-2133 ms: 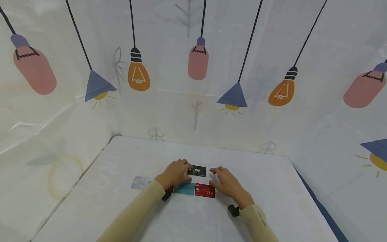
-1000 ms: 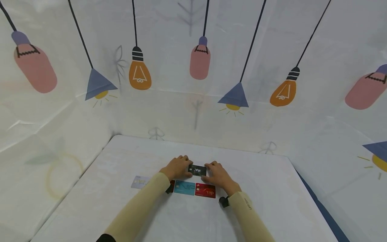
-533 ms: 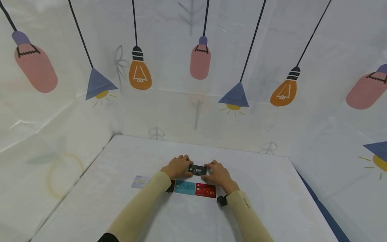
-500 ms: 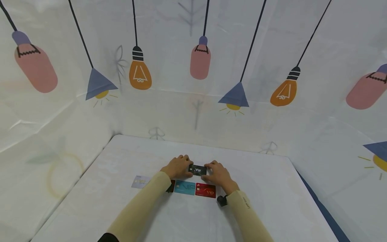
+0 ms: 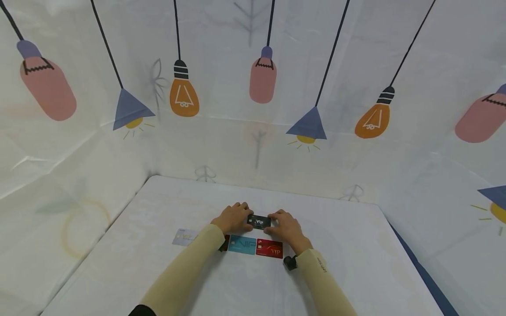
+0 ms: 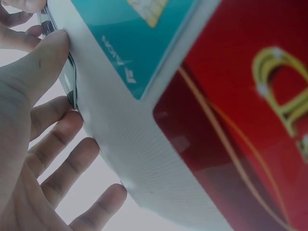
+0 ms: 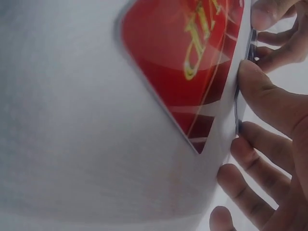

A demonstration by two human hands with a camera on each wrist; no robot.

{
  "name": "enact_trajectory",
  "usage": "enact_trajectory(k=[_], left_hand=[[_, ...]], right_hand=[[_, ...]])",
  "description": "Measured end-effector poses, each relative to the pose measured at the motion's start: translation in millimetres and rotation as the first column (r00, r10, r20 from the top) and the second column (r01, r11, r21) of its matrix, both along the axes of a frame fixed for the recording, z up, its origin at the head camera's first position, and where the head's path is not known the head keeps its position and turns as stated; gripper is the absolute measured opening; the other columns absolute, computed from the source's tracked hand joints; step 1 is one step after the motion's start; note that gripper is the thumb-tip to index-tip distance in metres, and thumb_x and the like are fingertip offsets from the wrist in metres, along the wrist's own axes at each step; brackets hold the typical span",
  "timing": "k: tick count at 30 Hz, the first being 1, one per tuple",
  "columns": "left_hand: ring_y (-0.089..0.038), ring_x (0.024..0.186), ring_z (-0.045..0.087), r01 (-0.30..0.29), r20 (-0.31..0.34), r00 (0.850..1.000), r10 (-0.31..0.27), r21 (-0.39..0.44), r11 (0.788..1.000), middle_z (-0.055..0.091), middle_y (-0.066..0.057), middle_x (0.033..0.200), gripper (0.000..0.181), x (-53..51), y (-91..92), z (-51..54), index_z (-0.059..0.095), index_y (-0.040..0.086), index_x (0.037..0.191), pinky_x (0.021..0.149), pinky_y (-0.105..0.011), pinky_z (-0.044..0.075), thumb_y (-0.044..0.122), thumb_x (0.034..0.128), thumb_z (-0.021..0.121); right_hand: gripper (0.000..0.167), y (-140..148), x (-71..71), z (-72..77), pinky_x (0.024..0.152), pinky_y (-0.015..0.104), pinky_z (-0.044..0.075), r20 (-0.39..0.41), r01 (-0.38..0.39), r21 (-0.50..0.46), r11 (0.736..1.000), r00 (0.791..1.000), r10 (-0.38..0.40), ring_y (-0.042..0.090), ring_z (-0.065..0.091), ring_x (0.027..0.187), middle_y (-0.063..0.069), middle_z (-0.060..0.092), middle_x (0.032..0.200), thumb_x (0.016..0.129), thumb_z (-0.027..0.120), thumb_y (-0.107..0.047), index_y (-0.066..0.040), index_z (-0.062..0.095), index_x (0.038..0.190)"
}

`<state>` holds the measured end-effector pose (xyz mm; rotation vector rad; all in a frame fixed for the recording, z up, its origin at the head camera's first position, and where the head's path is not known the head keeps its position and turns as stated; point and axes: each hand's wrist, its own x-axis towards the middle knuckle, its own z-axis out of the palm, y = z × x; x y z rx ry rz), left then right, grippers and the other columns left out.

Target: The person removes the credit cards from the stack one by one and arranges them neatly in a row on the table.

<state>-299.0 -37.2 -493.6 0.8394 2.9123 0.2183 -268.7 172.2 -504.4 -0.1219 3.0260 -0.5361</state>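
Note:
A black VIP card (image 5: 258,222) lies on the white table between the two hands. My left hand (image 5: 233,218) holds its left end, with thumb and index finger at the edges. At the right end, the thumb and index finger of my right hand (image 5: 287,229) grip it likewise. Both wrist views show the card edge-on between thumbs and fingertips, the other fingers spread over the table. Just nearer to me lie a teal VIP card (image 5: 242,245) and a red VIP card (image 5: 269,248), side by side.
A silver card (image 5: 184,237) lies farther left, partly behind the left sleeve. A dark reddish card (image 5: 227,242) is mostly hidden by the left wrist. The white table (image 5: 332,281) ends at a wall sheet (image 5: 221,145) printed with lamps.
My right hand has moved left and taken hold of the black card's right end. The left hand has shifted slightly back off the card's face to its left end. Little moves in the last second.

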Motion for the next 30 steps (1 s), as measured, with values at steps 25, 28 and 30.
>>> enact_trajectory(k=[25, 28, 30], left_hand=[[-0.024, 0.110, 0.054, 0.014, -0.052, 0.999, -0.013, 0.030, 0.999, 0.058, -0.007, 0.125, 0.054, -1.5, -0.7, -9.6, 0.064, 0.016, 0.132, 0.096, -0.046, 0.049, 0.049, 0.0904, 0.073], [-0.024, 0.109, 0.054, 0.019, -0.062, 0.998, -0.018, 0.024, 1.000, 0.059, -0.007, 0.125, 0.055, -1.4, -0.8, -9.5, 0.064, 0.015, 0.132, 0.096, -0.046, 0.048, 0.050, 0.0908, 0.073], [-0.023, 0.109, 0.054, 0.018, -0.063, 0.998, -0.016, 0.021, 1.000, 0.059, -0.007, 0.124, 0.055, -1.2, -0.7, -9.1, 0.064, 0.015, 0.133, 0.096, -0.046, 0.048, 0.049, 0.0908, 0.073]], right_hand=[[0.050, 2.5, 3.0, 0.3, 0.096, 0.047, 0.047, -0.039, -0.073, 0.046, 0.996, 0.996, 0.075, 0.022, 0.055, 0.101, 0.004, 0.061, 0.113, 0.083, 0.084, -0.039, -0.017, 0.069, 0.126], [0.050, 2.5, 3.9, 1.9, 0.095, 0.046, 0.046, -0.051, -0.084, 0.051, 0.995, 0.995, 0.087, 0.022, 0.056, 0.100, 0.003, 0.060, 0.111, 0.083, 0.084, -0.039, -0.016, 0.068, 0.126], [0.051, 2.5, 4.3, 2.6, 0.096, 0.047, 0.046, -0.055, -0.093, 0.053, 0.994, 0.994, 0.096, 0.022, 0.056, 0.101, 0.003, 0.061, 0.111, 0.084, 0.083, -0.039, -0.016, 0.068, 0.126]])
